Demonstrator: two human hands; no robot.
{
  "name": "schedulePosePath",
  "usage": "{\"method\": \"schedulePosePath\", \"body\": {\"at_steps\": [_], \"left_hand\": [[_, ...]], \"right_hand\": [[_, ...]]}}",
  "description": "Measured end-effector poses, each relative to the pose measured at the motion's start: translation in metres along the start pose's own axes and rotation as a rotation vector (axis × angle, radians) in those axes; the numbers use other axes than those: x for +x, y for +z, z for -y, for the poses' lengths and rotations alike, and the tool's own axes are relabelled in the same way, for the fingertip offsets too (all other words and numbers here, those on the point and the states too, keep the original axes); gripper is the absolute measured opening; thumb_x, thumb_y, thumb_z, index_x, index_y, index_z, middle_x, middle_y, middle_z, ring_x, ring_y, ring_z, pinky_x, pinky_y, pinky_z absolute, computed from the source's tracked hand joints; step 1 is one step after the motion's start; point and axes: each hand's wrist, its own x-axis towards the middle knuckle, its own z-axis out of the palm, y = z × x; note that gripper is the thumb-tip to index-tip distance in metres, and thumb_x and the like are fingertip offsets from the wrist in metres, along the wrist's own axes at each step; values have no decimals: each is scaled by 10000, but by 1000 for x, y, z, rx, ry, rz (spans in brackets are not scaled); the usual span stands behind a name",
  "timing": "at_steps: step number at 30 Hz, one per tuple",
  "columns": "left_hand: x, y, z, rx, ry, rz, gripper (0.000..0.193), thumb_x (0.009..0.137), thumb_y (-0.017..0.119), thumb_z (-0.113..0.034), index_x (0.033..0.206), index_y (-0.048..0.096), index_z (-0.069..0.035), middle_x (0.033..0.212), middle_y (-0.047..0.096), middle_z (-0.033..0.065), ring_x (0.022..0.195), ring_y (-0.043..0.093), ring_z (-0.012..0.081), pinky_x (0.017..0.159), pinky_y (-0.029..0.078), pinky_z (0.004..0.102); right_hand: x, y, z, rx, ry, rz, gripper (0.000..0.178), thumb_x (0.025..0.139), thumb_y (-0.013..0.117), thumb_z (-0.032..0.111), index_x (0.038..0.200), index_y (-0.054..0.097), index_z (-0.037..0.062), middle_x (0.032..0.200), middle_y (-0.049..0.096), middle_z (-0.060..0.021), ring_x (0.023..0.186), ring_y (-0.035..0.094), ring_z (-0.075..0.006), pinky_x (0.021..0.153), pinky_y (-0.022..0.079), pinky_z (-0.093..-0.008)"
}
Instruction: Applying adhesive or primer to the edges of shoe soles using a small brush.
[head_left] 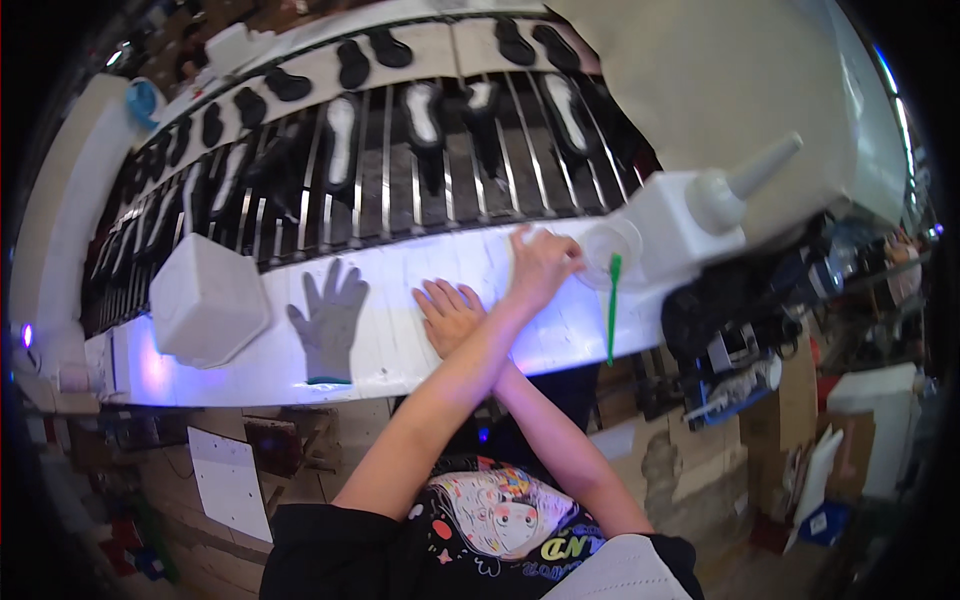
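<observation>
My forearms cross, the left over the right. My left hand [543, 268] is on the right side, fingers curled and closed at the left rim of a clear round plastic cup [618, 236]; its fingertips are partly hidden. A thin green brush or stick [612, 310] lies against the cup and points toward me. Flat on the white worktop [400, 360], my right hand [452, 318] rests with its fingers spread, holding nothing. Left of it lies a grey work glove [332, 318] with a green cuff edge.
Beyond the worktop runs a rack of metal rollers [385, 180] bearing black shoe parts, some with white soles [424, 115]. Along its far ledge sit several black soles [352, 63]. A white plastic container [207, 300] stands left; a white nozzle bottle [690, 215] leans right. A large pale housing [740, 80] stands far right.
</observation>
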Motion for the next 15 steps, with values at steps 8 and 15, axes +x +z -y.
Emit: {"method": "schedulePosePath", "body": {"at_steps": [8, 15], "left_hand": [[-4, 10, 4, 19, 69, -28, 80, 732, 704, -216, 762, 645, -171, 699, 617, -51, 809, 573, 137, 994, 269, 485], [0, 6, 0, -194, -110, 184, 106, 784, 670, -214, 852, 614, -154, 822, 616, -34, 897, 544, 171, 941, 282, 431]], "right_hand": [[-4, -4, 0, 28, -24, 19, 498, 828, 561, 192, 1304, 466, 79, 1333, 471, -106, 1261, 420, -243, 1026, 300, -447], [-6, -4, -3, 7, -5, 17, 513, 828, 551, 209, 1322, 458, 110, 1336, 464, -95, 1266, 408, -240, 1039, 282, -441]]}}
